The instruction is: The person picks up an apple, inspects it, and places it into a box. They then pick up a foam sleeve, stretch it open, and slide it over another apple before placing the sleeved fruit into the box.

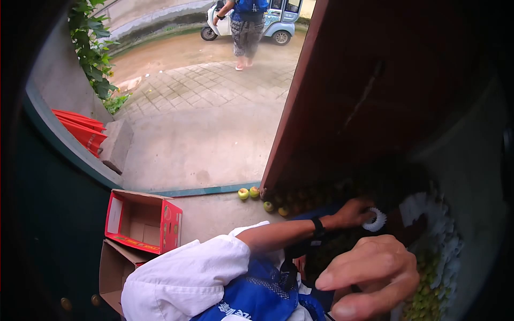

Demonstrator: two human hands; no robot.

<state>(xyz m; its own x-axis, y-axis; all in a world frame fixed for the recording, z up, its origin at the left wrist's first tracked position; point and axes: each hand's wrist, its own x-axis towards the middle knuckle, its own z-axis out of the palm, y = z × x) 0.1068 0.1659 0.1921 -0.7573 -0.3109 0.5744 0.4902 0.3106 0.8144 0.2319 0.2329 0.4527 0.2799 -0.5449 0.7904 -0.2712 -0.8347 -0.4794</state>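
My left hand [353, 213], a black band around its wrist, reaches to the right over the dark floor area. Its fingers close on a white foam fruit net [375, 220], ring-shaped with a ridged edge. Large and near the camera, my right hand [375, 275] has bent fingers held apart, pointing left, and nothing shows between them. Beyond my left hand, dim rows of fruit lie by the door. Several yellow-green apples [243, 193] sit near the threshold. More green fruit [428, 283] lies at the lower right, beside a long pile of pale foam nets [447, 241].
Two open cartons, a red box [171, 227] above a brown box [113, 275], stand at left. A dark red door [321, 96] stands ajar beside the teal threshold [203, 191]. Outside are red folded items [83, 128], a walking person [248, 32] and a small vehicle [281, 24].
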